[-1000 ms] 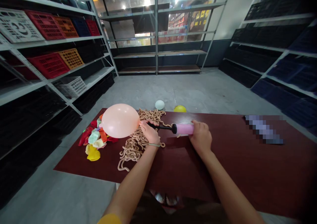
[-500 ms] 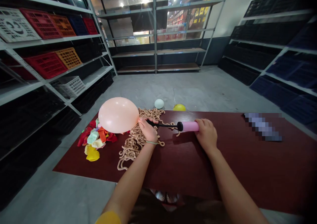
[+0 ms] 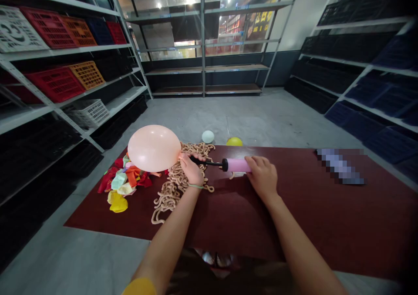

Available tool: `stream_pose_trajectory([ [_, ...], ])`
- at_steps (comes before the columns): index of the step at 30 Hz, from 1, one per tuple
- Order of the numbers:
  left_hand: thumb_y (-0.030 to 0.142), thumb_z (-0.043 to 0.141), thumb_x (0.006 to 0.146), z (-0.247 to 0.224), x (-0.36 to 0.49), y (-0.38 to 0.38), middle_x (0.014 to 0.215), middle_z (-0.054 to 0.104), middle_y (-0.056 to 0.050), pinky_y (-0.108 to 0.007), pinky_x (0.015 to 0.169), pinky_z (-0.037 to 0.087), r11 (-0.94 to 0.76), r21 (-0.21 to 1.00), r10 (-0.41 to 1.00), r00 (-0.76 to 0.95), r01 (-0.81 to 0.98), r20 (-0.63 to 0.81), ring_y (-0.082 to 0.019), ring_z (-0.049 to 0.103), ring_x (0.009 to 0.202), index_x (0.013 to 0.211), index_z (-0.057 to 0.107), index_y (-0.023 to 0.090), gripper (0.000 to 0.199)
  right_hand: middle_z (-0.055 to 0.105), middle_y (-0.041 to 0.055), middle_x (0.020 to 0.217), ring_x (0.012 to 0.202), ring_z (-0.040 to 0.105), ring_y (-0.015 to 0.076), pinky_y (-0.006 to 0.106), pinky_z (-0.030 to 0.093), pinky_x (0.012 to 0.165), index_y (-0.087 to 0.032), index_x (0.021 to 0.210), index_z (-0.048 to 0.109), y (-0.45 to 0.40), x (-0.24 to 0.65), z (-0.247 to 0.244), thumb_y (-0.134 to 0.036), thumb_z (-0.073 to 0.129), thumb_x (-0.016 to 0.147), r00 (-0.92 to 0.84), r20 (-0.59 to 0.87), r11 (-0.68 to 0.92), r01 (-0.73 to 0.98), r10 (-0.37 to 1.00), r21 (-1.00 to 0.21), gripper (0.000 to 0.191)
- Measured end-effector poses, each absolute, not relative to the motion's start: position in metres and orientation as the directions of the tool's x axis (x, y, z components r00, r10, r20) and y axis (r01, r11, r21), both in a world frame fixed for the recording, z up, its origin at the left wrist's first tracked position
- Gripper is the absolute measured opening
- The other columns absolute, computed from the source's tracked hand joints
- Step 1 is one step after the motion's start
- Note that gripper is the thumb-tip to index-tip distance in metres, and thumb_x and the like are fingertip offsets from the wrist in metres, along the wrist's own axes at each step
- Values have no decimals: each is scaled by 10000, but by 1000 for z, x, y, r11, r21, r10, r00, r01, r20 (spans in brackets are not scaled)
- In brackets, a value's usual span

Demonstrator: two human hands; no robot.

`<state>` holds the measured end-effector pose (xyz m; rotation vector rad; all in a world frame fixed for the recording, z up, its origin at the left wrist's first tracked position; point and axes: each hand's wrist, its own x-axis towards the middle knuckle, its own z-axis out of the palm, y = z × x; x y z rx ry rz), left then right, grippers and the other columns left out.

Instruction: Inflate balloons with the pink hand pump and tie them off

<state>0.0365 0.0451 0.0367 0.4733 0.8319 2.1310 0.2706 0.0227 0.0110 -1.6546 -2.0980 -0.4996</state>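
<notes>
A blown-up peach balloon lies sideways over the left part of the table. At its neck my left hand is closed, around the balloon's end and the black nozzle end of a hand pump, whose exact fit is hidden by the fingers. My right hand wraps the far end of the pump's pink barrel. Between the hands a stretch of black rod shows. Beneath the left wrist is a heap of long, uninflated beige balloons. Several limp coloured balloons are piled left of it.
The dark red table carries a blurred flat packet at right. Past its far edge are a pale round balloon and a yellow one. Shelves with crates line the left; more racks stand behind and right.
My right hand has pushed the pink barrel leftward toward my left hand, so less black rod shows. The whole view has shifted slightly.
</notes>
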Motion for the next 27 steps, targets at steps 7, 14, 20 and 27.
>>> stream_pose_trajectory([
  [7, 528, 465, 939, 38, 27, 44, 595, 454, 48, -255, 486, 400, -547, 679, 701, -712, -490, 51, -104, 458, 455, 811, 387, 233, 332, 636, 74, 1084, 1022, 485, 251, 327, 324, 745, -226, 1152, 600, 16, 245, 9, -191, 585, 813, -104, 505, 151, 987, 857, -53, 341],
  [14, 458, 440, 951, 36, 54, 36, 587, 473, 64, -257, 499, 433, -499, 706, 773, -627, -503, 99, -95, 480, 450, 815, 371, 228, 276, 634, 64, 1171, 1058, 486, 235, 317, 346, 790, -257, 1298, 531, 6, 218, 9, -201, 574, 836, -238, 472, 310, 948, 849, -78, 467],
  [20, 433, 412, 962, 39, 32, 44, 597, 489, 54, -260, 519, 446, -501, 704, 746, -664, -503, 56, -103, 499, 473, 829, 384, 217, 255, 614, 80, 1256, 1208, 442, 256, 388, 308, 905, -253, 1263, 545, 25, 272, 10, -151, 525, 839, -119, 558, 167, 985, 821, -36, 437],
  [27, 424, 398, 969, 34, 32, 43, 592, 470, 64, -240, 502, 424, -515, 718, 692, -721, -468, 27, -92, 478, 453, 818, 380, 219, 255, 615, 116, 1141, 1113, 445, 277, 337, 318, 731, -204, 1192, 550, 17, 252, 8, -117, 499, 817, -16, 509, 62, 995, 861, -73, 388],
])
